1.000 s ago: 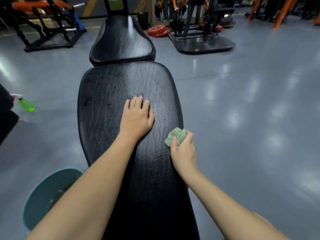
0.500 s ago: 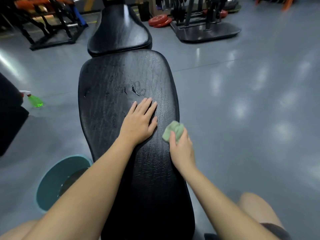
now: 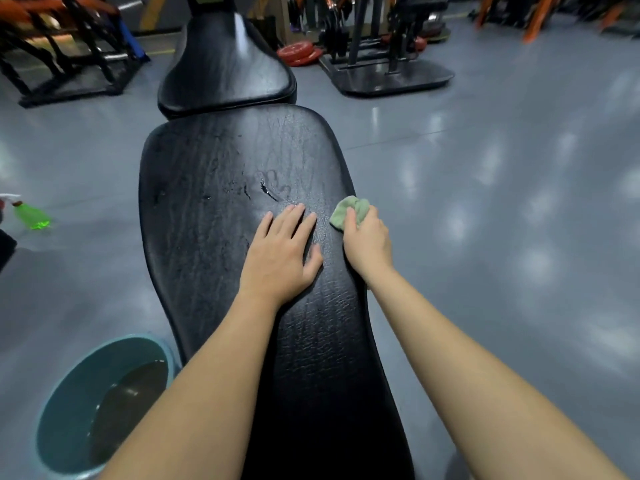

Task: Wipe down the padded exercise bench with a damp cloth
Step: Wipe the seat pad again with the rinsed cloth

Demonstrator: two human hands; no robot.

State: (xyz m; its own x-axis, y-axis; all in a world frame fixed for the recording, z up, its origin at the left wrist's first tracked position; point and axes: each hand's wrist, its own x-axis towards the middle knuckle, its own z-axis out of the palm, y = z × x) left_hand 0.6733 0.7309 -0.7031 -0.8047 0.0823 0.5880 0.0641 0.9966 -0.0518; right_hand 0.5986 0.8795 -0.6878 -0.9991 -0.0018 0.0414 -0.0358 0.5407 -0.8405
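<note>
The black padded bench [image 3: 207, 209] runs away from me down the middle of the view, with a smaller black seat pad [image 3: 225, 64] beyond it. Wet streaks and a faint handprint show on the pad just ahead of my fingers. My left hand [image 3: 282, 254] lies flat on the pad, fingers straight and together. My right hand [image 3: 367, 240] grips a bunched light green cloth [image 3: 348, 210] at the bench's right edge, pressing it against the pad's rim.
A teal bucket [image 3: 69, 393] holding water stands on the grey floor at the lower left of the bench. A green spray bottle [image 3: 31, 216] lies on the floor at the left. Weight racks and red plates [image 3: 299, 53] stand at the back.
My right hand has slid the cloth forward along the bench's right edge. My left hand has drawn back and rightward on the pad, leaving a wet handprint uncovered ahead of it.
</note>
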